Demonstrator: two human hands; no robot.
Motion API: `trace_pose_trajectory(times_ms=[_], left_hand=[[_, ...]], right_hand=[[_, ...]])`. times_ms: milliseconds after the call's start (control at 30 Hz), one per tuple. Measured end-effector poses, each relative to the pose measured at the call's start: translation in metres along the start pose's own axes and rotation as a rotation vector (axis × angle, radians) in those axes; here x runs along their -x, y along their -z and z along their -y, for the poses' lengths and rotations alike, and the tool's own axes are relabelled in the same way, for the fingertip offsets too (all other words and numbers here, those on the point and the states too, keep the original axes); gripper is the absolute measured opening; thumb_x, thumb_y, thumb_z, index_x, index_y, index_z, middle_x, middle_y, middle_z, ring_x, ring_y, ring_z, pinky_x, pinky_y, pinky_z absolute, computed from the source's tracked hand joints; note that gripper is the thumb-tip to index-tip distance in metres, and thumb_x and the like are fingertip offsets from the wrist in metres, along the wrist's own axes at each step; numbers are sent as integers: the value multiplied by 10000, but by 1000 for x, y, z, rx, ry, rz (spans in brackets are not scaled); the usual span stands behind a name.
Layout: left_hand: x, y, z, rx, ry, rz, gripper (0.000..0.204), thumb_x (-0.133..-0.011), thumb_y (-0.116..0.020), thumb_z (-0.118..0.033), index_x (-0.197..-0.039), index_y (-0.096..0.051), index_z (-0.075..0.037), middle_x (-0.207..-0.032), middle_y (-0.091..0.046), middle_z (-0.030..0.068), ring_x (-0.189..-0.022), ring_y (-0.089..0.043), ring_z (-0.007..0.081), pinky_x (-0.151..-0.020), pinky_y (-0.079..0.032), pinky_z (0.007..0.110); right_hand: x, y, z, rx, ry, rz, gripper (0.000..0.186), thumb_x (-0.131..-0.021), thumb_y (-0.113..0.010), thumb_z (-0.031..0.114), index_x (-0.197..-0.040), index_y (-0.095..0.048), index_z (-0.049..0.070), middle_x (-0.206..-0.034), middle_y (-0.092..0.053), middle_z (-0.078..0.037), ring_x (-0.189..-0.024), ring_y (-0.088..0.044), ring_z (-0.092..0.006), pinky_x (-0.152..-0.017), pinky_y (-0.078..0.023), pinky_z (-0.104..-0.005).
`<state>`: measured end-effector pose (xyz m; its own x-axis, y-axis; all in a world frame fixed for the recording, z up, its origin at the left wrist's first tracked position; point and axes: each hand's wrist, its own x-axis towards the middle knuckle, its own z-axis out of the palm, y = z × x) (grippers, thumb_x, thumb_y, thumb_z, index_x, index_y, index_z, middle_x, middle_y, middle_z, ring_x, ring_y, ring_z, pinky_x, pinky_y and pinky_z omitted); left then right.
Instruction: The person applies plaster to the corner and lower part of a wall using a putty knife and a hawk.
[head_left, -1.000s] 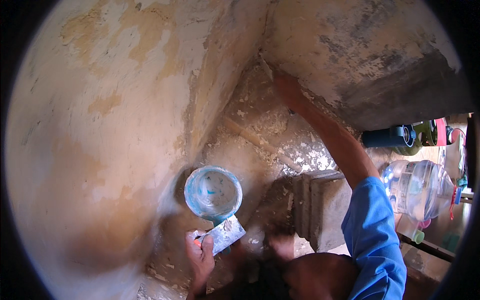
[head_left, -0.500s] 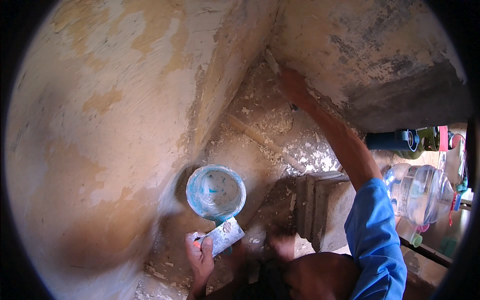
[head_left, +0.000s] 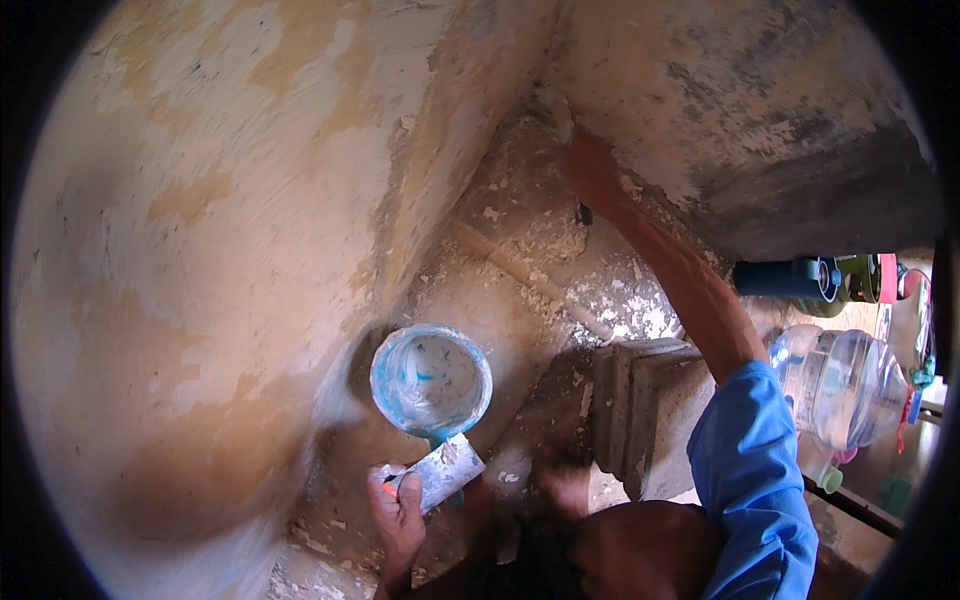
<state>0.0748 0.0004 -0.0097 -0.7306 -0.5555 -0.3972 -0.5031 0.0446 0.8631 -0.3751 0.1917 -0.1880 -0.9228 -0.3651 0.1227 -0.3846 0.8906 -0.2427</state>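
Observation:
My left hand (head_left: 398, 512) is closed on a broad, flat putty knife (head_left: 450, 472), its metal blade smeared with white putty. The blade lies just below a light-blue bucket (head_left: 378, 375), whose inside is coated with wet white putty (head_left: 440, 385). Far ahead, my right hand (head_left: 588, 168) reaches into the corner where two walls meet the floor. A narrower putty knife (head_left: 561, 112) is gripped in it, the pale blade pointing at the corner and slightly blurred. The dark end of its handle (head_left: 584, 213) shows below the hand.
Patchy plastered walls rise on the left (head_left: 200, 250) and right (head_left: 780, 110). A stick (head_left: 510, 262) and plaster flakes (head_left: 640, 315) lie on the floor. Beside my right arm stand a stepped concrete block (head_left: 650, 410), a clear water jug (head_left: 835, 385) and a dark-blue container (head_left: 785, 280).
My right hand and its putty knife have shifted slightly at the corner, the blade moving a little to the right. The left hand has barely moved.

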Motion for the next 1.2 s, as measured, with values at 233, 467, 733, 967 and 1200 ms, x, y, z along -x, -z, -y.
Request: trace_pose_trajectory(times_ms=[233, 467, 733, 967, 1200], left_hand=[[-5, 3, 4, -67, -56, 45, 251, -918, -558, -154, -1067, -453, 18, -920, -484, 84, -850, -453, 149, -796, -398, 302], [-6, -5, -4, -76, -52, 62, 264, -918, -563, -179, -1058, -457, 18, -904, -486, 83, -834, -455, 150, -775, -406, 305], [-3, -1, 4, -27, -4, 103, 265, -928, -542, -184, -1080, -448, 13, -924, -478, 59, -851, -448, 131, -782, -391, 287], [-5, -11, -3, -4, -57, 64, 260, -914, -583, -180, -1048, -462, 7, -902, -488, 63, -826, -458, 127, -754, -410, 285], [0, 0, 9, -15, -29, 72, 267, -922, -552, -183, -1078, -445, 5, -900, -473, 41, -815, -443, 104, -752, -398, 263]], right_hand=[[-8, -7, -5, 90, 22, -5, 210, -824, -548, 118, -957, -607, -34, -825, -637, -223, -768, -653, -355, -659, -524, -462], [30, 22, -36, 20, -154, 10, 363, -851, -563, 243, -1089, -546, -31, -798, -638, -222, -752, -642, -404, -689, -513, -504], [37, 45, -38, 217, 37, 49, 235, -832, -571, 151, -1000, -596, -11, -780, -651, -174, -712, -654, -362, -586, -519, -464], [28, 43, -53, 446, -38, -44, 100, -775, -607, 70, -841, -659, 16, -762, -670, -122, -703, -679, -310, -575, -547, -412], [56, 72, -43, 428, -57, 120, 87, -792, -594, 69, -827, -647, 10, -764, -671, -133, -711, -684, -299, -568, -550, -408]])
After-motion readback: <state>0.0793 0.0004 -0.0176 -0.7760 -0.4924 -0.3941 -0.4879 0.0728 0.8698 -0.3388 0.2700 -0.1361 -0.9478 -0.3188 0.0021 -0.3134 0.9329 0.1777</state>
